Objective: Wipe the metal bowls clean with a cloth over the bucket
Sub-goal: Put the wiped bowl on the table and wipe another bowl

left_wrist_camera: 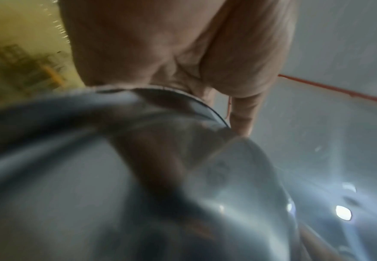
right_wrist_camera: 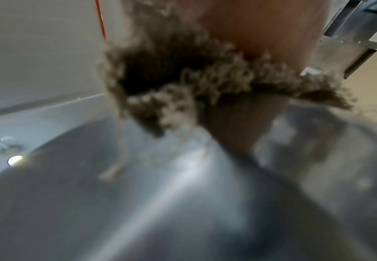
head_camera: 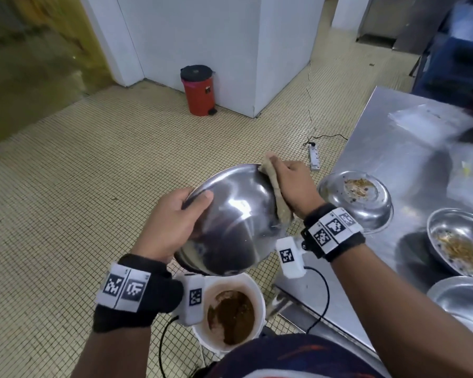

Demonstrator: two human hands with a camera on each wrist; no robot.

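Steel bowl [head_camera: 230, 219] tilts just above the white bucket [head_camera: 257, 290] so scraps fall in: our left hand [head_camera: 172, 225] curls around its rim, while our right hand [head_camera: 295, 186] clutches the cloth [head_camera: 273, 186] against its far edge.

Red pedal bin [head_camera: 199, 90]; power strip [head_camera: 314, 157], perhaps unplugged.
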